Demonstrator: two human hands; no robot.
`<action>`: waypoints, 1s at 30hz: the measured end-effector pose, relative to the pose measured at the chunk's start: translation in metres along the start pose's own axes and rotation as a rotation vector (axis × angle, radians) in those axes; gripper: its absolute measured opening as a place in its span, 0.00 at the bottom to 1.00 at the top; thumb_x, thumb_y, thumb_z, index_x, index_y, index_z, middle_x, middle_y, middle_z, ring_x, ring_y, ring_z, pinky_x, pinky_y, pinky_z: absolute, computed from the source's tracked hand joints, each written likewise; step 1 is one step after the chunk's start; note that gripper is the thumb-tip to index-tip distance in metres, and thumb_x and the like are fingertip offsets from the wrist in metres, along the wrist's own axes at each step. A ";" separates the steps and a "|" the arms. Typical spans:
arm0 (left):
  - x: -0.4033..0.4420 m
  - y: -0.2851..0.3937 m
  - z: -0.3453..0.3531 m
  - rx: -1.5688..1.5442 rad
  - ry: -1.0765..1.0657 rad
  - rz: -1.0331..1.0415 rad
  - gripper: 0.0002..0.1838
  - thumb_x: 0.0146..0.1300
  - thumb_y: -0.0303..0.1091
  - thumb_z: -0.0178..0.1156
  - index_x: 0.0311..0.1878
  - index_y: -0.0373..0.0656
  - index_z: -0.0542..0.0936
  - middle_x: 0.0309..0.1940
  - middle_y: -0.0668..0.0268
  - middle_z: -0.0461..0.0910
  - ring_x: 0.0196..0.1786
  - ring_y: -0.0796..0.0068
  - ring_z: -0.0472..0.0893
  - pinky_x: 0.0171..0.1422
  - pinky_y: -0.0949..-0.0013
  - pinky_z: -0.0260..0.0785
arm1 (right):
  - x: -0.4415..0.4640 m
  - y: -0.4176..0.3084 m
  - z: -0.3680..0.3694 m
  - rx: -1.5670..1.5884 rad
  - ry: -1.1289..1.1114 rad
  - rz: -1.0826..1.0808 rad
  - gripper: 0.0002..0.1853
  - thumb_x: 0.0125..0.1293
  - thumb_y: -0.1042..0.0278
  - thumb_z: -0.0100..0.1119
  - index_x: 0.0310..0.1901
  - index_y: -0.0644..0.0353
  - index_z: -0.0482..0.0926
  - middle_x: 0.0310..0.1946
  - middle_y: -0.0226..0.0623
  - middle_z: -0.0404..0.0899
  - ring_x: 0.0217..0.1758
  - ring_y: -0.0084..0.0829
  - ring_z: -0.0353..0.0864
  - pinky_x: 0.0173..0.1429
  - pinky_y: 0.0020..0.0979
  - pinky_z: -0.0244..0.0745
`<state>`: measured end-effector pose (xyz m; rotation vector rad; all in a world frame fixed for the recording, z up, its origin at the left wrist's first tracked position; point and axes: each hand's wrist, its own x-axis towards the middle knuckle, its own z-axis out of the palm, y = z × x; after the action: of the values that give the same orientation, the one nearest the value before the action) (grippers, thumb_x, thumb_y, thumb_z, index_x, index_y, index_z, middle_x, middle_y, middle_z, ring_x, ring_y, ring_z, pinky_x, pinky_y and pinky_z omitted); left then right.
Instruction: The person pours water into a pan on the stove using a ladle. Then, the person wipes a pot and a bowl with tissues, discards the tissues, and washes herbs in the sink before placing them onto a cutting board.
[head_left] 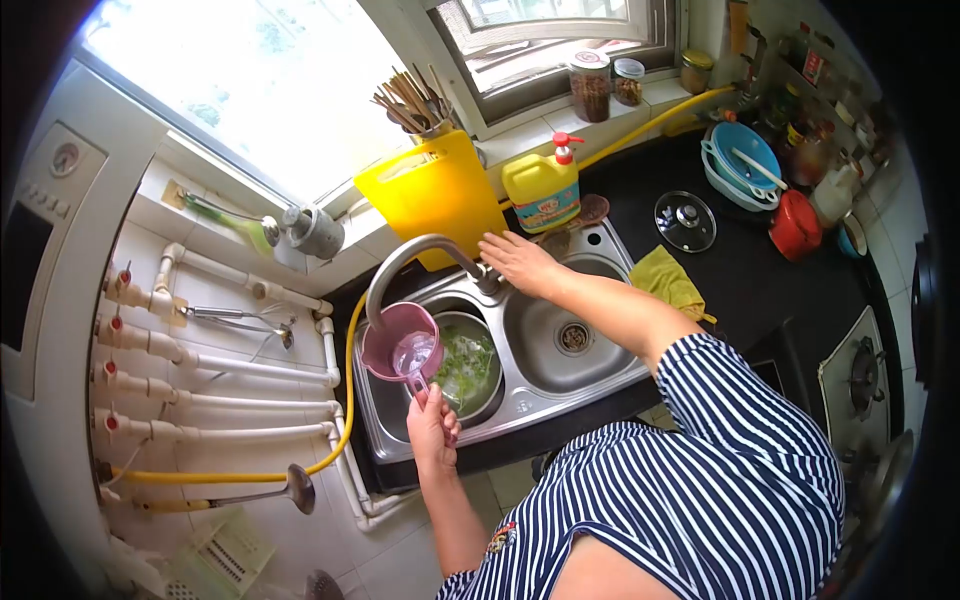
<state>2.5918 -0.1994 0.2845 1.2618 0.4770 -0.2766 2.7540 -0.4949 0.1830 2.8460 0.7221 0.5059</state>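
Observation:
My left hand (432, 432) is closed around the handle of a pink plastic water dipper (375, 345). The dipper is under the end of the curved metal faucet (385, 275), and clear water shows inside it. Partly behind it, a metal pot (492, 392) with green leafy vegetables (462, 365) in water stands in the left basin. My right hand (520, 264) reaches over the faucet's base with its fingers stretched out; whether it touches the lever is unclear. Below that forearm lies the right basin (535, 350) with its drain.
Behind the sink stand a yellow cutting board (435, 195) and a yellow pump bottle (543, 190). A green cloth (668, 285), a glass lid (686, 221) and blue basins (742, 160) are on the black counter at right. White pipes (250, 365) and a yellow hose (348, 400) run along the left.

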 end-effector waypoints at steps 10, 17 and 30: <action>0.008 0.021 0.023 0.037 0.060 0.046 0.11 0.70 0.35 0.62 0.50 0.43 0.73 0.24 0.73 0.69 0.17 0.85 0.66 0.16 0.80 0.57 | 0.017 0.020 0.050 -0.043 -0.322 0.051 0.21 0.63 0.62 0.55 0.55 0.60 0.83 0.67 0.40 0.72 0.76 0.37 0.60 0.77 0.45 0.56; 0.015 0.020 0.018 -0.010 0.041 0.039 0.12 0.70 0.34 0.62 0.51 0.44 0.73 0.23 0.74 0.68 0.17 0.85 0.66 0.17 0.79 0.57 | -0.020 0.008 0.024 0.457 0.003 0.150 0.37 0.57 0.74 0.56 0.72 0.66 0.62 0.76 0.47 0.58 0.82 0.45 0.50 0.81 0.47 0.51; 0.034 -0.008 0.019 0.071 0.070 0.006 0.10 0.72 0.35 0.61 0.50 0.45 0.73 0.21 0.76 0.65 0.16 0.87 0.63 0.15 0.81 0.52 | -0.231 -0.092 0.029 0.909 -0.371 0.730 0.26 0.61 0.78 0.49 0.63 0.68 0.73 0.73 0.58 0.60 0.78 0.55 0.58 0.78 0.48 0.56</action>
<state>2.6217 -0.2174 0.2654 1.3449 0.5269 -0.2463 2.5344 -0.5298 0.0690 3.8350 -0.2905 -0.4253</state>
